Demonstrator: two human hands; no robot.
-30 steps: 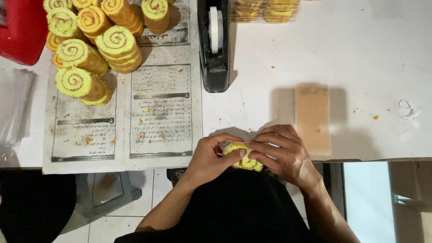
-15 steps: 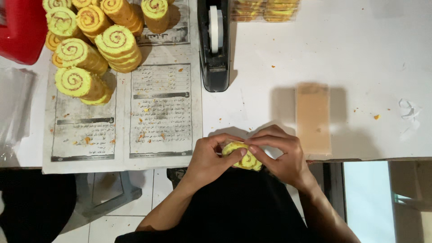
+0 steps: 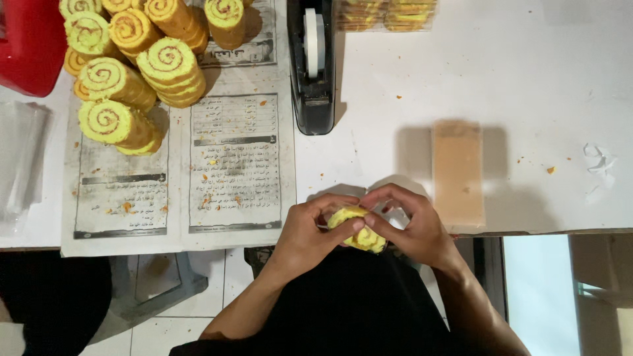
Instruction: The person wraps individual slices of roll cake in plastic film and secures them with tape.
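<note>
Head view shows you gripping yellow swirl roll slices (image 3: pixel 356 229) at the table's near edge, your left hand (image 3: pixel 304 234) and right hand (image 3: pixel 415 227) both curled closed around them, with clear wrap (image 3: pixel 386 198) bunched about them. Packing looks midway: two filled packs (image 3: pixel 386 13) sit at the far edge, while a pile of unwrapped rolls (image 3: pixel 135 66) waits far left on newspaper (image 3: pixel 231 165). Just beyond your hands stands a black tape dispenser (image 3: pixel 315 66); a tan block (image 3: pixel 457 173) lies right.

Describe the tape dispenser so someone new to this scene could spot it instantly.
Start at the white table, then the newspaper sheet spread on its left part. The tape dispenser stands along the sheet's right edge: black, long, holding a white roll, unlike the yellow swirl cakes nearby.
</note>
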